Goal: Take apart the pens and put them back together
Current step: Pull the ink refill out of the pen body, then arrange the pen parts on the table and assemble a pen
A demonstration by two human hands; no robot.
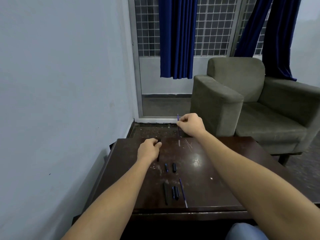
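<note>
My left hand (149, 149) grips a black pen barrel (158, 157) that stands nearly upright, its lower end near the dark wooden table (216, 170). My right hand (189, 124) is raised beyond the table's far edge and pinches a thin blue refill (178, 130) held upright. On the table lie two short pen pieces, one blue (166, 167) and one black (174, 167). Nearer me lie a long black barrel (165, 193), two short pieces side by side (175, 192) and another blue refill (183, 192).
A grey-green armchair (251, 104) stands right behind the table. A pale wall runs along the left, close to the table's left edge. Blue curtains (176, 38) hang over a grilled window at the back. My knee in blue cloth (245, 232) shows at the bottom right.
</note>
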